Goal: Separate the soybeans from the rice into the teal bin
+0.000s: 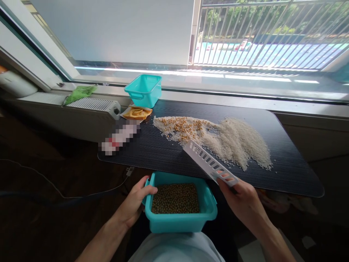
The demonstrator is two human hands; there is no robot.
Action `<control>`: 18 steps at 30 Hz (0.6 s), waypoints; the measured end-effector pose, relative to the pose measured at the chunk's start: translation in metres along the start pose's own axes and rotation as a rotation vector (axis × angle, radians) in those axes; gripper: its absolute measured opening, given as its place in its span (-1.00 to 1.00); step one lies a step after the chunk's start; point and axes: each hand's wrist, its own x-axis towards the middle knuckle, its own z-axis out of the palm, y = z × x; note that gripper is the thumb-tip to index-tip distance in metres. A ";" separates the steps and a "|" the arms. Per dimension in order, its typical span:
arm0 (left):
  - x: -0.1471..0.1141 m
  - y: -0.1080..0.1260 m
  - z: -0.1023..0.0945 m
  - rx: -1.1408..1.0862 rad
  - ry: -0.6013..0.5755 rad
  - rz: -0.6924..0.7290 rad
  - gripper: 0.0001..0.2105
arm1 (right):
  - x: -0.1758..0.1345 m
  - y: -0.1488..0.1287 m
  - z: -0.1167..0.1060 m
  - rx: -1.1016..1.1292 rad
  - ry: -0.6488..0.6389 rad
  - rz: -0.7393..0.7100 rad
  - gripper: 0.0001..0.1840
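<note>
My left hand (135,202) grips the left rim and handle of a teal plastic container (181,219), thumb over the edge. Small round greenish-brown peas or beans (176,198) cover its bottom. It sits close to my body, just below the table's front edge. In my right hand (244,202) is a thin pale plastic strip with a row of slots (202,162), pinched at its near end. Its far end slants up and left to the edge of a spread of white rice (240,140) on the table. Orange-yellow peas (181,125) lie mixed over the rice's left part.
A second teal container (148,98) stands at the dark table's (286,153) back left, by the window. In front of it lie an orange-and-white packet (137,112) and a blurred-out item (120,138). A radiator (94,104) with a green cloth (80,94) adjoins the left. A white cable (54,185) hangs below.
</note>
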 end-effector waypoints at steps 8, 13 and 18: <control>0.003 -0.003 0.002 0.036 0.064 -0.051 -0.57 | -0.001 0.031 -0.023 -0.185 0.193 0.105 -0.81; 0.001 -0.002 0.009 0.014 0.094 -0.062 -0.54 | 0.008 0.034 -0.027 -0.129 0.200 0.158 -0.81; -0.001 -0.001 0.012 0.010 0.072 -0.060 -0.50 | 0.017 0.026 -0.024 -0.034 0.120 0.178 -0.77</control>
